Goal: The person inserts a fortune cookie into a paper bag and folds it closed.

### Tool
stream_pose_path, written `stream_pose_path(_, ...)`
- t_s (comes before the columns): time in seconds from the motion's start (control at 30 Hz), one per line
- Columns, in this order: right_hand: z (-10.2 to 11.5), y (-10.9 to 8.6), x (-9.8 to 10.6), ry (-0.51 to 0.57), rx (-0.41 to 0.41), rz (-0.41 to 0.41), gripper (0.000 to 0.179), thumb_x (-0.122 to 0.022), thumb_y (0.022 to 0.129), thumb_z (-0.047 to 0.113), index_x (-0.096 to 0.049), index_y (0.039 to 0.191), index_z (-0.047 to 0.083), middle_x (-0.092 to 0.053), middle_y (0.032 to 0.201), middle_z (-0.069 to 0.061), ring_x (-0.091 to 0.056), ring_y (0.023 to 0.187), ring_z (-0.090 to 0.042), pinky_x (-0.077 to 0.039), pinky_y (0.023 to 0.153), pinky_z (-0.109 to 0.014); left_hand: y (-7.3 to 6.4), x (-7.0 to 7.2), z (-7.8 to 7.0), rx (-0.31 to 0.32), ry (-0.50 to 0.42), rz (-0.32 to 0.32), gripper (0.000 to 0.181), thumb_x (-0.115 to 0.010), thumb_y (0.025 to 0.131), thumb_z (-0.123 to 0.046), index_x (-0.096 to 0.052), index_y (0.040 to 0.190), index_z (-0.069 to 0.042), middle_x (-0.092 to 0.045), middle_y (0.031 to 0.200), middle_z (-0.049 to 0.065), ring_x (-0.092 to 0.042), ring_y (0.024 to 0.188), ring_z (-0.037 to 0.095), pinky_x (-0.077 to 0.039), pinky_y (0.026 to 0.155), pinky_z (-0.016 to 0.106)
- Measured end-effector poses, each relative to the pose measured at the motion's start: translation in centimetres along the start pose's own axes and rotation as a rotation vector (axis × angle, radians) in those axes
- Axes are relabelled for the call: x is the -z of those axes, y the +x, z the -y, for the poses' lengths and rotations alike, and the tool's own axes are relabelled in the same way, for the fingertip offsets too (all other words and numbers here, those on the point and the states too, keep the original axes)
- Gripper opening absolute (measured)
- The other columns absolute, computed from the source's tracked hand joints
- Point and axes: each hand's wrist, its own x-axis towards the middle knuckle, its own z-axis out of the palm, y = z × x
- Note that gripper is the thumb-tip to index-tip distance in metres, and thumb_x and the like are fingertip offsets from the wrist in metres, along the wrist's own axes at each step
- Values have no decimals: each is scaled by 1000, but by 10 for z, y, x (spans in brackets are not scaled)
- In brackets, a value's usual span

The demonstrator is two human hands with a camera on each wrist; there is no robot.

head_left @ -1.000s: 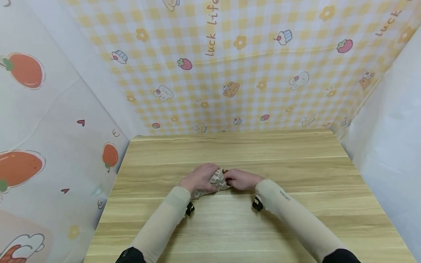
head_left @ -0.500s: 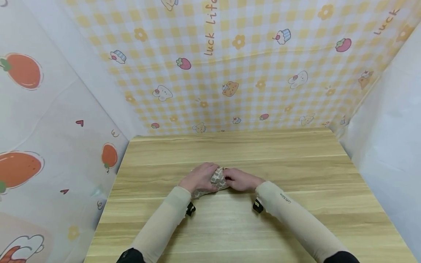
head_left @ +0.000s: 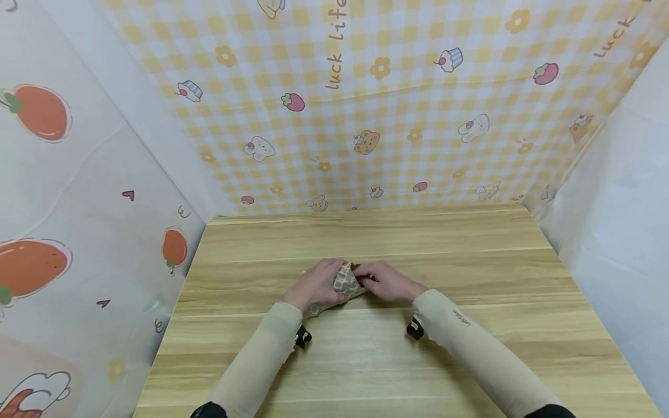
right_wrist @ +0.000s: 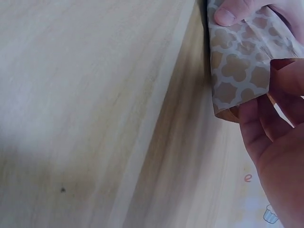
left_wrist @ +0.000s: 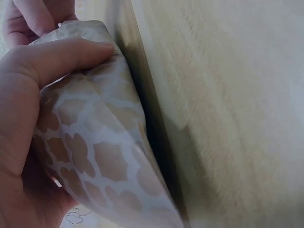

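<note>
A brown paper bag (head_left: 346, 282) printed with a white lattice lies on its side low over the table. My left hand (head_left: 315, 284) grips its body from the left, and the thumb (left_wrist: 78, 53) presses along the printed side in the left wrist view. At the right end is the bag's mouth, where a plain brown inside shows. My right hand (head_left: 389, 283) holds the bag there with bent fingers (right_wrist: 251, 126) tucked into the mouth. The paper hides those fingertips and whatever is inside.
The light wood-grain table (head_left: 334, 360) spreads round both hands. Behind it rises a yellow checked cloth (head_left: 397, 104) with cartoon prints. White sheets flank the table, the left one (head_left: 99, 191) printed with orange fruit.
My right hand has shifted slightly up and to the right at the bag's mouth, and the near paper edge has opened a little. My left hand keeps its grip.
</note>
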Motion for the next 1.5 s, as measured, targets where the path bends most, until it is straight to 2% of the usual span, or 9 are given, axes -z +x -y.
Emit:
stream_pose_path(0.27,6,-8,10,25,-34,-66,31,-58,105,5,-74,129,13,-74,123,-5,-66,94,-11,-58,80,-29,-3,-3,-3,6,-103,-79,91,-93,73,-33,-50,151,-18,-66,134,5,-64,116,22,-57,99,43)
stream_pose_path(0.4,7,-13,14,49,-9,-166,28,-62,103,4,-74,127,13,-72,127,-3,-67,105,-14,-60,84,-30,-5,-6,-6,26,-114,-129,101,-94,74,-36,-42,158,-17,-63,139,9,-62,118,26,-57,99,47)
stream_pose_path(0.53,7,-18,18,54,16,-300,28,-66,102,7,-72,129,8,-64,137,-12,-67,107,-22,-61,84,-34,-5,-11,-9,34,-117,-199,105,-93,76,-39,-37,161,-16,-61,142,12,-61,121,30,-55,101,50)
stream_pose_path(0.73,4,-27,23,52,-47,-446,41,-68,103,16,-61,143,12,-55,142,-11,-62,112,-24,-60,88,-40,-3,-18,-13,36,-169,-345,108,-95,74,-36,-36,161,-13,-62,139,12,-62,119,30,-57,99,50)
stream_pose_path(0.83,4,-31,23,101,-112,-449,49,-67,105,22,-52,151,14,-51,144,-12,-59,117,-28,-59,94,-46,-2,-21,-16,37,-192,-433,107,-96,73,-36,-37,159,-10,-62,138,14,-62,119,32,-56,100,52)
stream_pose_path(1.03,8,-33,12,217,-231,-380,69,-64,106,36,-35,160,7,-45,155,-20,-57,129,-35,-54,105,-53,3,-31,-24,7,-228,-642,100,-93,74,-36,-43,153,-1,-62,140,19,-62,124,37,-53,106,54)
stream_pose_path(1.2,16,-26,0,255,-233,-343,74,-71,102,31,-35,161,6,-54,148,-19,-62,128,-37,-58,101,-47,9,-40,-35,9,-311,-807,99,-93,73,-36,-44,151,2,-62,137,20,-63,121,37,-55,102,55)
stream_pose_path(1.33,23,-20,-4,281,-241,-368,73,-76,99,30,-39,158,9,-61,140,-18,-66,123,-35,-61,97,-42,14,-47,-44,48,-382,-862,102,-93,71,-33,-41,152,0,-61,137,21,-63,120,39,-55,102,55)
stream_pose_path(1.5,25,-19,-3,303,-275,-421,62,-73,101,31,-46,153,10,-65,132,-16,-68,117,-34,-63,92,-40,15,-50,-50,77,-409,-844,105,-92,69,-34,-39,154,-1,-60,136,20,-62,119,37,-55,100,56)
